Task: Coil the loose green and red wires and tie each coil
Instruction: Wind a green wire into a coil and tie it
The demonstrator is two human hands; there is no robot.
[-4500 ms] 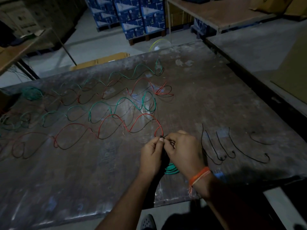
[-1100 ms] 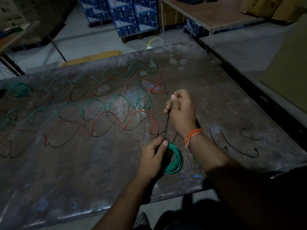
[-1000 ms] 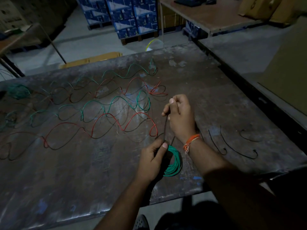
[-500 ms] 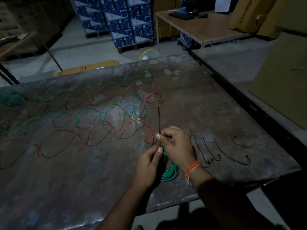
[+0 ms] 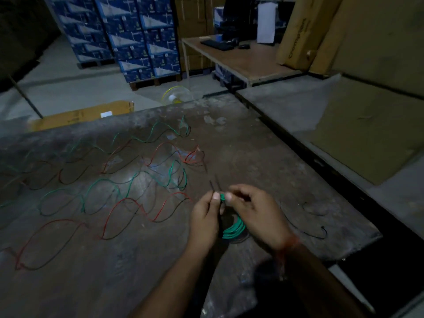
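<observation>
The green coil [image 5: 233, 228] hangs upright between the two hands at the near edge of the worktable [image 5: 263, 161], its top bunched where both thumbs meet. The left hand [image 5: 205, 218] and right hand [image 5: 255, 212] pinch it there, close together, and the dark tie wire [image 5: 213, 185] points up and away. Loose red and green wires [image 5: 119, 191] sprawl to the left.

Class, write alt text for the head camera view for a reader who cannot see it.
Two hands, left hand and right hand, pinch the top of a green wire coil above a worn table, a thin dark tie sticking up. Loose green and red wires snake across the table's left.
</observation>
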